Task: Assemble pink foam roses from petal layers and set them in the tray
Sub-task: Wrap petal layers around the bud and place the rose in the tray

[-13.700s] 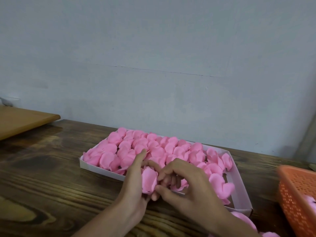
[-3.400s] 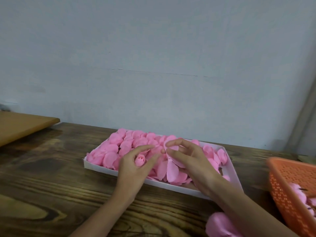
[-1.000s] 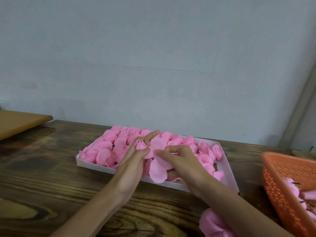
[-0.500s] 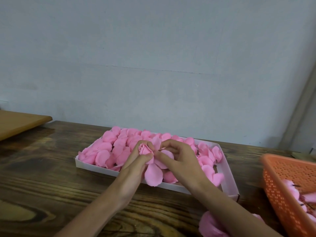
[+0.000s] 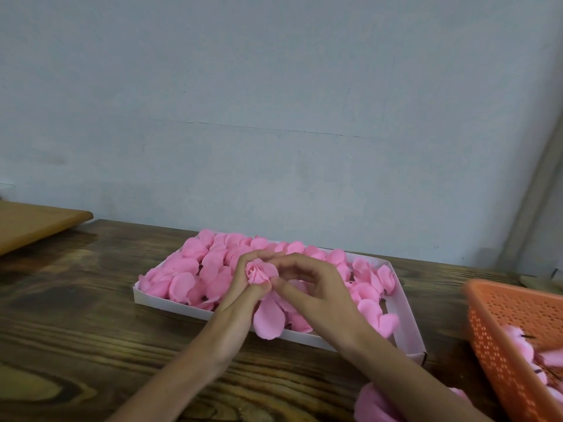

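Observation:
A pink foam rose bud (image 5: 260,272) is held over the white tray (image 5: 408,324), which is nearly full of pink roses (image 5: 195,269). My left hand (image 5: 243,296) grips the bud from below, thumb and fingers curled round it. My right hand (image 5: 316,293) pinches the petal layer (image 5: 269,318) just under the bud; loose petals hang down over the tray's front rim.
An orange perforated basket (image 5: 511,324) with pink flower parts stands at the right edge. A heap of pink petal layers (image 5: 371,403) lies at the bottom, partly behind my right forearm. A light wooden board (image 5: 33,223) lies at far left on the dark wooden table (image 5: 76,315).
Over the last second the petal layer has been drawn up closer round the bud. Both hands stayed over the tray's front middle, and the bud now faces the camera more openly.

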A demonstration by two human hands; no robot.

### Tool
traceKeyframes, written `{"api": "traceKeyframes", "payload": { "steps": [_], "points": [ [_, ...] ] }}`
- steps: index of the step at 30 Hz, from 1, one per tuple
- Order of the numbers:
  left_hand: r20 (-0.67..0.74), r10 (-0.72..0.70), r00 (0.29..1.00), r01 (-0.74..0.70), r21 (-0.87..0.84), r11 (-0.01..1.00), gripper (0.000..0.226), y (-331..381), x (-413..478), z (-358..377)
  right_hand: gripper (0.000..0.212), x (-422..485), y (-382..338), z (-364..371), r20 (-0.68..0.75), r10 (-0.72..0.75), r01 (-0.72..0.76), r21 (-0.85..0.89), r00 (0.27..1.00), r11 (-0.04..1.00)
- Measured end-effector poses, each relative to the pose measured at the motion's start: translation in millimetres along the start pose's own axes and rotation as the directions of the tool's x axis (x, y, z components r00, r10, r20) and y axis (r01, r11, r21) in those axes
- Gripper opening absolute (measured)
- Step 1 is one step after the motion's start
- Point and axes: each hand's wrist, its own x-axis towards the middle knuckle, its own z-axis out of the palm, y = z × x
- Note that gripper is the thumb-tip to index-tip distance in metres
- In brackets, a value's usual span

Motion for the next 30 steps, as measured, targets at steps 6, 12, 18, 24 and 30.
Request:
{"api": "traceKeyframes", "payload": {
  "steps": [6, 12, 18, 24, 30],
  "points": [
    [-0.038, 0.004, 0.999, -0.011, -0.187, 0.982, 0.045, 1.4, -0.2, 6.7, 0.039, -3.4, -1.8, -0.4, 0.044, -0.056, 0.062, -0.143, 0.997, 0.988],
    [-0.034, -0.059, 0.998, 0.048, -0.27, 0.962, 0.052, 12.4, -2.0, 14.6, 0.03, -4.5, -4.9, 1.1, -0.08, -0.055, 0.039, -0.185, 0.995, 0.982],
    [-0.181, -0.223, 0.958, 0.162, -0.3, 0.94, 0.038, 10.0, 4.0, 7.0, 0.034, 0.4, -7.7, -6.5, -0.193, 0.068, -0.041, 0.141, 0.979, 0.989],
    [-0.319, -0.225, 0.921, 0.088, -0.393, 0.916, 0.056, 10.0, 3.8, -5.9, 0.023, 0.7, -6.2, -8.6, -0.156, 0.133, -0.082, 0.295, 0.979, 0.952],
    [-0.353, -0.198, 0.915, 0.033, -0.423, 0.905, 0.061, 11.9, 6.6, -10.9, 0.022, -0.3, -5.5, -7.3, -0.094, 0.112, -0.083, 0.271, 0.989, 0.959]
  ]
}}
